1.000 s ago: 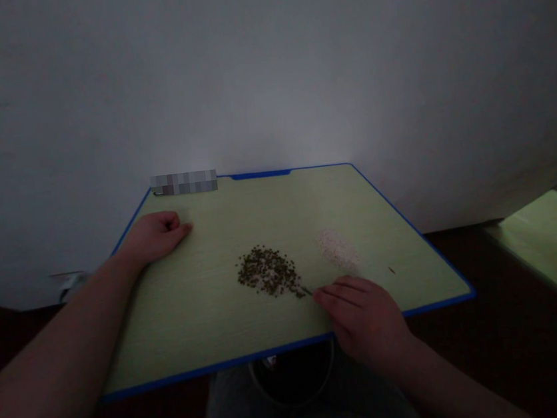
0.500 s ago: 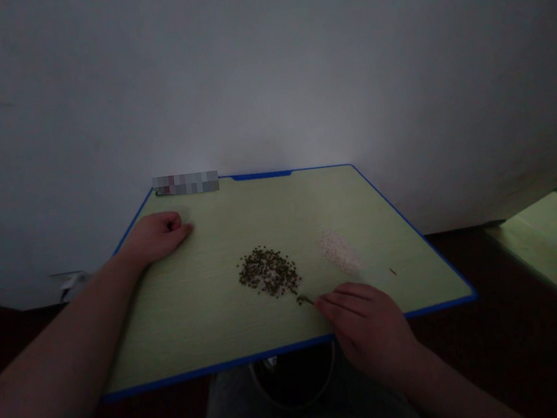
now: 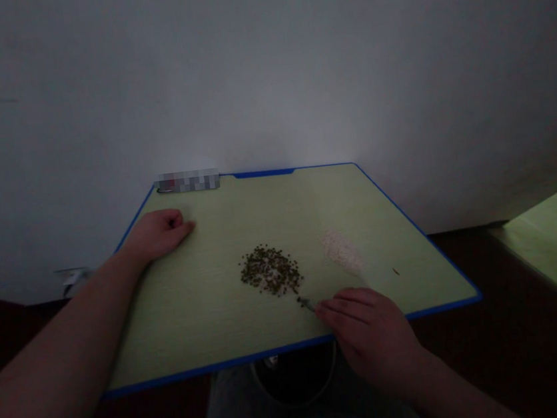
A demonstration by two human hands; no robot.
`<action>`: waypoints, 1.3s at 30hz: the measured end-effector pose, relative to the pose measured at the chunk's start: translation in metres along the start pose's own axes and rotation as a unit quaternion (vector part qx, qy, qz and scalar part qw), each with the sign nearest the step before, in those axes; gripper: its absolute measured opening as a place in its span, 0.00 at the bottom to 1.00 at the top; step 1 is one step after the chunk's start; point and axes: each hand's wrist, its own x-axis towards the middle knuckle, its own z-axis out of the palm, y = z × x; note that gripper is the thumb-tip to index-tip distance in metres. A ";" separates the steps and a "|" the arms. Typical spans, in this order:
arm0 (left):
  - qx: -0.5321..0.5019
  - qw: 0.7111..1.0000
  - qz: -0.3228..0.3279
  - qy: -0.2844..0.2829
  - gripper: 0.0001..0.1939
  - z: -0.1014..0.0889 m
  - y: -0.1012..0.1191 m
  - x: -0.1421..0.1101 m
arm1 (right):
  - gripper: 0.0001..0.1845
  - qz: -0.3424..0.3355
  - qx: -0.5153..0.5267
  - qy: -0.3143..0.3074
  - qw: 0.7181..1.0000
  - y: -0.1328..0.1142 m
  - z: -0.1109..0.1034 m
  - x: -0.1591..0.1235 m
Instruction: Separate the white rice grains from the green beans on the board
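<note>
On the left of the blue-edged table (image 3: 239, 213), my left hand (image 3: 160, 232) rests with its fingers curled in and its thumb pointing right; nothing shows in it. My right hand (image 3: 363, 313), near the front edge, pinches a thin tool (image 3: 307, 305), mostly covered by the fingers. The tool's tip lies beside a few dark beans at the lower right of a pile of small green beans (image 3: 270, 270). Pale grains are mixed in among these beans. A separate heap of white grains, like rice (image 3: 342, 252), lies beyond my right hand.
A small brown sliver (image 3: 395, 271) lies at the right of the table. A blurred-out strip (image 3: 187, 181) sits at the far left corner, by the wall (image 3: 263, 70). Below the front edge, a dark round container (image 3: 296, 378) stands between the legs. Another pale surface (image 3: 555, 251) is at the right.
My right hand and the thin tool have shifted slightly toward the front edge. The tip is now a little farther from the bean pile. My left hand stays put.
</note>
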 end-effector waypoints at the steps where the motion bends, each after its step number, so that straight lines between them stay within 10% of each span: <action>1: 0.002 1.000 -0.001 -0.001 0.21 0.000 -0.001 0.001 | 0.18 -0.002 0.000 0.001 1.000 -0.001 -0.001 -0.001; 39: 0.012 1.000 -0.008 0.002 0.20 0.001 0.000 0.000 | 0.20 0.029 -0.106 -0.011 0.994 -0.007 -0.002 0.000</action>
